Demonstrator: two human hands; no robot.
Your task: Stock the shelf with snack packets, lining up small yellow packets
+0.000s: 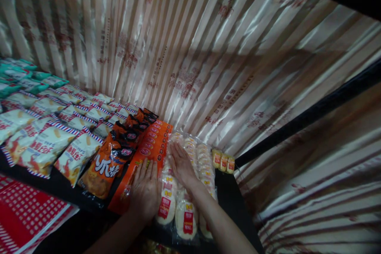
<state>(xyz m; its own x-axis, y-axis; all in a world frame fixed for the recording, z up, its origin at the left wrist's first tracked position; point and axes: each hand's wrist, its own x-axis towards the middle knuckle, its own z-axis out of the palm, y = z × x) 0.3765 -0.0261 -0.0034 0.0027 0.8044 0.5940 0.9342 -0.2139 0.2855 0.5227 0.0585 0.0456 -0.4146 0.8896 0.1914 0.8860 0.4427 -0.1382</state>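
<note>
Pointing lengthwise toward curtain (178, 67): orange packets (154, 139) under left hand (145, 190).

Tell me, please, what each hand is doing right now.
Left hand: open, laid on the orange packets.
Right hand: open, laid on the pale snack packs.

Orange-black bag (102, 170): apparently "爪"; red labels (188, 222) on cracker packs (179, 220) too blurred.
</note>
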